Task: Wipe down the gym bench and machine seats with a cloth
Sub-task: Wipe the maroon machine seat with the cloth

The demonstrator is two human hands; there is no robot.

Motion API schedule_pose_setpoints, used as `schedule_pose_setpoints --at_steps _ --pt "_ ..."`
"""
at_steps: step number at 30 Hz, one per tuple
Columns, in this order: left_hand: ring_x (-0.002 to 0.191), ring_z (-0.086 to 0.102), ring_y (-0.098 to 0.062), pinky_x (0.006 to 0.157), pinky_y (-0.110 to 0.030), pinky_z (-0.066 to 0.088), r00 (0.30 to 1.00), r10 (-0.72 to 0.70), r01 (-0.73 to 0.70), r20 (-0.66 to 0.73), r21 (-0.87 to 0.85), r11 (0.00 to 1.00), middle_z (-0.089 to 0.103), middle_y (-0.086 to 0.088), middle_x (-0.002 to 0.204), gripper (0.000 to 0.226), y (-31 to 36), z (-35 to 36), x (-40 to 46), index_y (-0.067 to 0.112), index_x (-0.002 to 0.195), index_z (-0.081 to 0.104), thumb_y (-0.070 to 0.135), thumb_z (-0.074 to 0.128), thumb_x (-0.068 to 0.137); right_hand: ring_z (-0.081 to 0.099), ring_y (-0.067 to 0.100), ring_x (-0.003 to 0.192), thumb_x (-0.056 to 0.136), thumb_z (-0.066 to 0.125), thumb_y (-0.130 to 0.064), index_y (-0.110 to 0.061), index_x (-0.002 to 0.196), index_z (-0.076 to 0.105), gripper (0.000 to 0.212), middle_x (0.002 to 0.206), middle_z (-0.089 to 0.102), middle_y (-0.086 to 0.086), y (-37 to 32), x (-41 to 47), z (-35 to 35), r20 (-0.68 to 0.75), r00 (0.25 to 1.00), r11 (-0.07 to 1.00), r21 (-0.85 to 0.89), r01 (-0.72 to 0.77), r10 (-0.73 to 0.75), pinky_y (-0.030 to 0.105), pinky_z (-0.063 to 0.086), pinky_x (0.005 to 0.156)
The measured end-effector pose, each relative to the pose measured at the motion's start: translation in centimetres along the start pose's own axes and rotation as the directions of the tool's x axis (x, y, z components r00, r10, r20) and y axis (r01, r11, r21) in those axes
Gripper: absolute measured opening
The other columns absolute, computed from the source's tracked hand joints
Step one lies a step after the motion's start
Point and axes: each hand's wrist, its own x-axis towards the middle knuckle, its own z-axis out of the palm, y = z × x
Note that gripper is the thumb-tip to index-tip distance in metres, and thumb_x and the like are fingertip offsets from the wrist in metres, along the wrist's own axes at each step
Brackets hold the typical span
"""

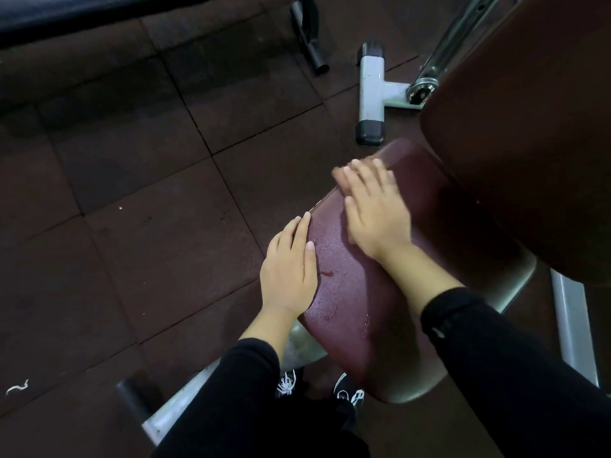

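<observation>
The maroon seat pad (357,285) lies centre-right, beaded with droplets, its far end tucked under the backrest (529,127); the left hand (287,269) rests flat with straight fingers along its left edge; the right hand (373,209) presses down, fingers spread and motion-blurred; any cloth beneath it is hidden, only a pale smear at the fingertips.

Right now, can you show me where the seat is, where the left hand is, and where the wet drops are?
seat (373,312): head view, on its bare maroon top.
left hand (289,271): head view, on the back of the hand at the seat's left edge.
wet drops (327,273): head view, on the small puddle by the left hand.
</observation>
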Motion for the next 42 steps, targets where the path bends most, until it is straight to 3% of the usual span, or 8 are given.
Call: schedule_pose_setpoints --at_steps 7,11,15,21,25,28,33,42 --pt "0.126 0.044 -0.021 0.098 -0.036 0.043 1.000 0.005 -0.005 0.014 0.000 1.000 0.043 0.002 0.147 0.056 0.0 0.0 -0.1 0.022 0.148 0.037 0.039 0.019 0.098 0.022 0.026 0.142 0.094 0.031 -0.027 -0.018 0.145 0.033 0.052 0.152 0.031 0.000 0.6 -6.8 0.2 0.037 0.964 0.964 0.050 0.261 -0.263 0.040 0.017 0.116" --pt "0.127 0.043 -0.020 0.095 -0.037 0.044 1.000 -0.005 0.005 0.002 -0.002 1.000 0.043 0.003 0.147 0.057 0.0 -0.1 -0.1 0.023 0.149 0.036 0.040 0.017 0.097 0.018 0.026 0.144 0.093 0.026 -0.030 -0.020 0.146 0.029 0.054 0.154 0.028 0.001 5.0 -5.3 -0.6 0.049 0.992 0.992 0.039 0.118 -0.120 0.042 0.014 0.117" --pt "0.126 0.044 -0.021 0.096 -0.035 0.043 1.000 0.013 -0.013 -0.016 -0.003 1.000 0.043 0.002 0.147 0.056 -0.1 0.0 -0.1 0.024 0.149 0.037 0.038 0.018 0.098 0.014 0.030 0.144 0.087 0.018 -0.033 -0.017 0.147 0.029 0.063 0.155 0.023 0.003 2.4 -0.8 -0.6 0.021 0.999 0.998 0.046 -0.045 0.044 0.040 0.007 0.117" --pt "0.128 0.043 -0.024 0.103 -0.034 0.037 0.999 0.049 -0.049 0.008 -0.015 0.999 0.041 -0.001 0.149 0.058 -0.4 0.0 0.0 0.020 0.149 0.037 0.040 0.017 0.098 0.018 0.029 0.143 0.094 0.028 -0.025 -0.019 0.146 0.032 0.053 0.154 0.027 0.001 -0.4 -6.1 0.2 0.010 0.988 0.983 0.098 0.153 -0.155 0.043 0.015 0.117" --pt "0.134 0.036 -0.024 0.108 -0.041 0.035 0.996 0.084 -0.084 0.008 0.029 0.996 0.036 -0.003 0.153 0.057 -0.2 -0.1 -0.1 0.015 0.148 0.037 0.037 0.020 0.099 0.016 0.023 0.145 0.093 0.034 -0.024 -0.019 0.145 0.033 0.053 0.154 0.026 -0.001 1.8 -13.0 0.4 -0.015 0.997 0.988 0.133 0.080 -0.078 0.043 0.017 0.117" --pt "0.142 0.026 -0.020 0.113 -0.052 0.021 0.988 0.152 -0.150 -0.011 0.106 0.983 0.031 -0.003 0.156 0.052 0.1 -0.2 -0.4 0.017 0.147 0.039 0.034 0.025 0.100 0.018 0.024 0.144 0.091 0.035 -0.025 -0.019 0.145 0.034 0.054 0.153 0.028 -0.001 3.0 -16.9 0.5 -0.008 1.000 0.989 0.146 0.014 -0.013 0.045 0.018 0.116" --pt "0.144 0.024 -0.017 0.115 -0.056 0.017 0.939 0.337 -0.344 0.068 0.209 0.915 0.031 0.000 0.156 0.049 -0.7 0.1 -2.3 0.024 0.147 0.039 0.034 0.029 0.100 0.019 0.025 0.144 0.092 0.036 -0.027 -0.019 0.144 0.034 0.053 0.152 0.030 0.000 3.0 -21.5 1.0 -0.023 0.998 0.981 0.184 -0.054 0.059 0.044 0.017 0.117" --pt "0.144 0.026 -0.018 0.115 -0.051 0.016 0.931 0.355 -0.365 0.084 0.235 0.901 0.029 0.001 0.157 0.049 -1.4 0.3 -2.5 0.026 0.148 0.036 0.035 0.025 0.101 0.025 0.029 0.141 0.091 0.040 -0.030 -0.028 0.142 0.039 0.051 0.151 0.034 -0.003 -1.1 -19.9 1.3 -0.088 0.984 0.976 0.163 -0.141 0.157 0.046 0.021 0.115"
